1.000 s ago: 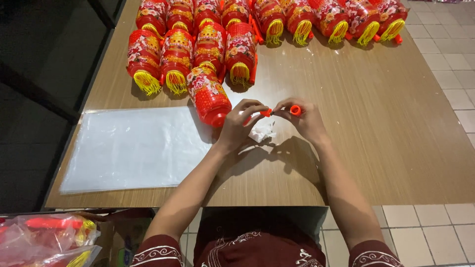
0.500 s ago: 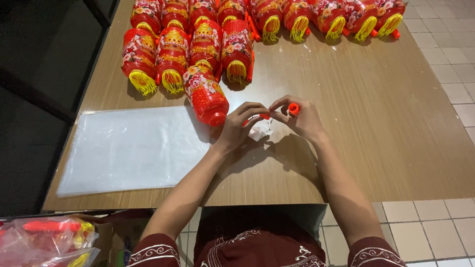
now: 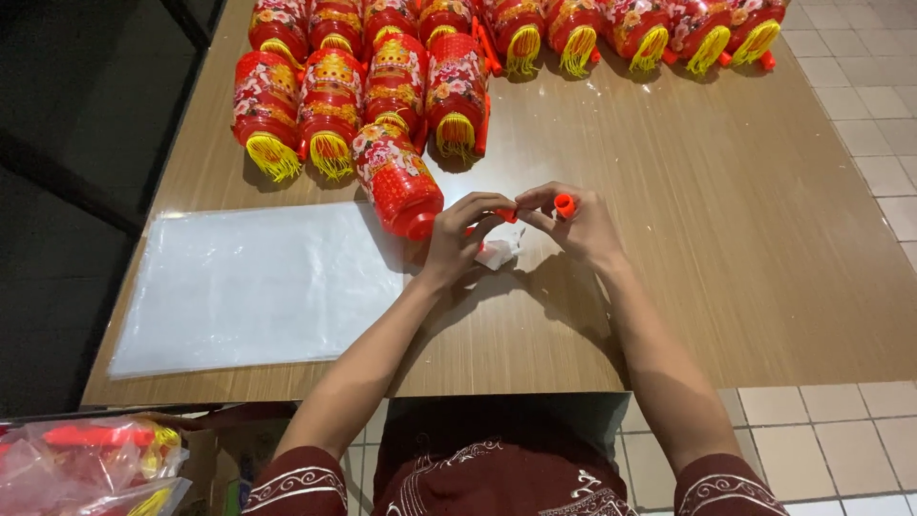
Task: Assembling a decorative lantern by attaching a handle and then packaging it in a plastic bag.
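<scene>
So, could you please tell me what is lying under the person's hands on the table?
A crumpled white scrap shows between the left hand and right hand on the wooden table; the hands cover the rest.

Brightness: the wooden table (image 3: pixel 726 248) is evenly and warmly lit from above.
Shadows: soft ones are cast beneath the forearms, toward the table's near edge.
Glare: a pale sheen is seen on the plastic sheet (image 3: pixel 258 287).
Left of the table: dark.
Focus: sharp throughout.
</scene>
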